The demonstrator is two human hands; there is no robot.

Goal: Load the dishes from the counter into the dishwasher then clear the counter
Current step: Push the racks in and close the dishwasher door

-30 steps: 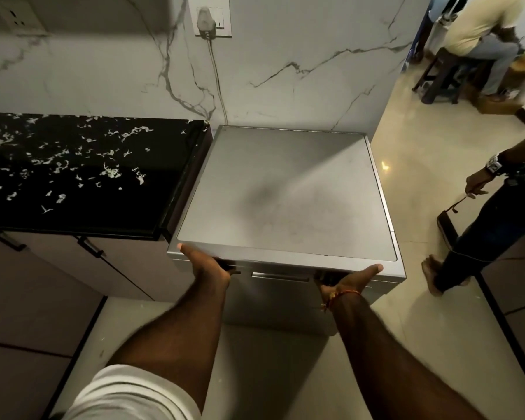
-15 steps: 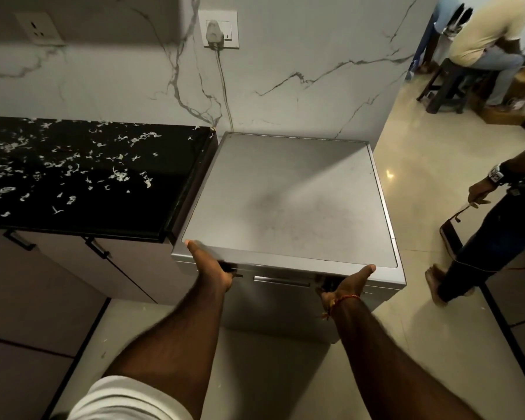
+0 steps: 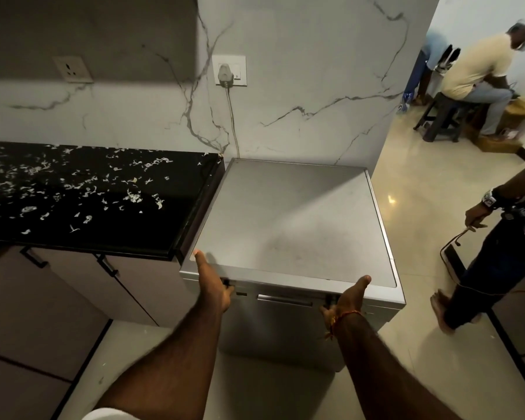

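Presently logged: dishwasher (image 3: 288, 225), freestanding, steel-grey, door shut, top bare. Left hand (image 3: 214, 284) gripping the front upper edge at the left corner, thumb laid flat on the top, fingers curled under the lip and out of sight. Right hand (image 3: 347, 298) gripping the same edge near the right corner, thumb up on the top, fingers hooked below; red thread at the wrist. Door handle (image 3: 285, 299) between the two sets of fingers, untouched. Black tabletop (image 3: 82, 204) just left of the left fingers, butting the machine's side; strewn with white scraps (image 3: 131, 195); no dishes visible on it. Plug and socket (image 3: 228, 71) on the marble wall beyond the fingers, cable running down behind the machine. Standing bystander (image 3: 497, 262) well right of the right fingers; seated person (image 3: 476, 77) far beyond. Status, as judged: loading apparently finished or dishes out of view, cannot tell which; door closed; clearing of scraps from tabletop outstanding. Risk: scraps swept to the floor rather than collected.
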